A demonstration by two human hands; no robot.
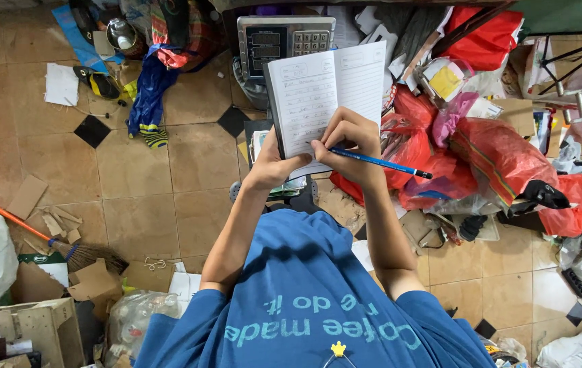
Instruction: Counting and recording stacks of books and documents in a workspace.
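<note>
Two hands on open lined notebook (pixel 325 102): left hand (pixel 274 165) grips lower edge, right hand (pixel 349 140) closed around blue pencil (pixel 379 163), tip seemingly touching page. Weighing scale (pixel 284 41) behind.

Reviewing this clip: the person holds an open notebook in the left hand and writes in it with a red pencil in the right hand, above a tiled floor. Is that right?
Not quite: the pencil is blue, not red, as the head view shows. The rest holds: the left hand holds the open notebook, and the right hand writes in it above the tiled floor.
</note>
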